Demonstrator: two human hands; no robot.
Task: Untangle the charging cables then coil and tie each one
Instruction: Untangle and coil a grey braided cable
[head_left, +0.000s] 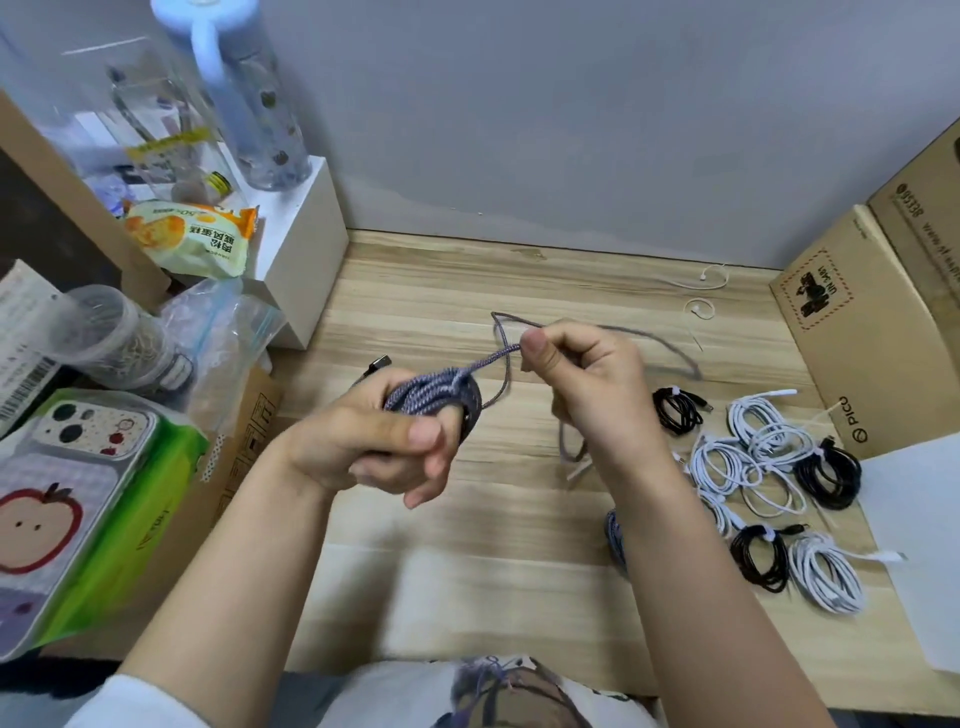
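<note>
Left hand (384, 441) grip wraps coil of purple braided cable (431, 395) above wooden surface (467, 519); right hand (582, 379) grip pinches loose tail, winding. Tied coils, black and white (769, 467), lie grouped at right: most cables apparently done. Remaining, by judgement: finish this coil, tie it. White ties (701, 280) wait at rear.

The scene is evenly and softly lit; only faint shadows are cast on the surface (415, 519). Wide-angle bending is seen at the edges. The bottle (249, 93) at upper left is blurred.
</note>
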